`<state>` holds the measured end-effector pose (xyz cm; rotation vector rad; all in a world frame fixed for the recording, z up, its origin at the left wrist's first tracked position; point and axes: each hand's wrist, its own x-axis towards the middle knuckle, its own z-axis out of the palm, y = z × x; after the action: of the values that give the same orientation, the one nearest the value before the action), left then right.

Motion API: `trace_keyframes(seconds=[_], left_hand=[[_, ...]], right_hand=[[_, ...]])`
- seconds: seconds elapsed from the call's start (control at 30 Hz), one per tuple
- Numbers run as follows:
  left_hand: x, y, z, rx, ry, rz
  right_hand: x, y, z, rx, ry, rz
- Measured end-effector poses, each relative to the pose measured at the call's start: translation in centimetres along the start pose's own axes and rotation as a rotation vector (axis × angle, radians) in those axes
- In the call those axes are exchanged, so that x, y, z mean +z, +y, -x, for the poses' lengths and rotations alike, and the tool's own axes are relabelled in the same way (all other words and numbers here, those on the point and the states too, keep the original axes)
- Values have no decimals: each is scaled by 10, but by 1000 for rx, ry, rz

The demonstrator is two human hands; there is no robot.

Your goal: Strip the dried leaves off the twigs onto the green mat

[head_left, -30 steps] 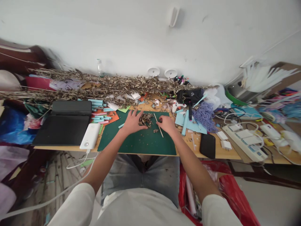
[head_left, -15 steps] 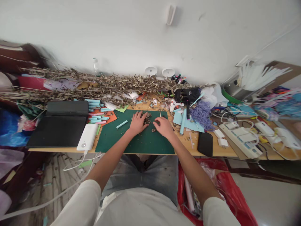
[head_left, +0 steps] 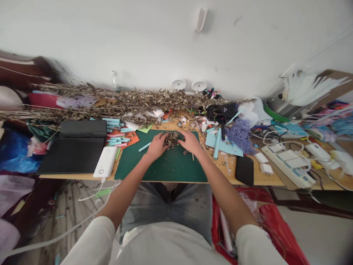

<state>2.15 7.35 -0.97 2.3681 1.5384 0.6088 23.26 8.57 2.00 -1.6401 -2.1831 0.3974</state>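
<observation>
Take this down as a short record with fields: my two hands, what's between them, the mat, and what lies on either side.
Left hand: open, fingers curved at the pile's left edge
Right hand: open, fingers curved at the pile's right edge
Between hands: pile of dried leaves
Mat: green, under the pile; blue tube left of the left hand
Left of mat: white power bank, black case
Right of mat: phone, purple yarn, power strip

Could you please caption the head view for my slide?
Left hand and right hand flank dried leaves on a green mat.
</observation>
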Motion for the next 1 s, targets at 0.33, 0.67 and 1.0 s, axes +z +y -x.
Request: trace_keyframes(seconds=[0.33,0.67,1.0], left_hand=[[7,-12,-3,79,92,137],[-9,29,-5,-95,293,811],[8,32,0,-292,286,1256]], right_hand=[[18,2,-26,-60,159,-209],[14,-15,-8,160,359,-974],[38,-45,17,178,368,-1147]])
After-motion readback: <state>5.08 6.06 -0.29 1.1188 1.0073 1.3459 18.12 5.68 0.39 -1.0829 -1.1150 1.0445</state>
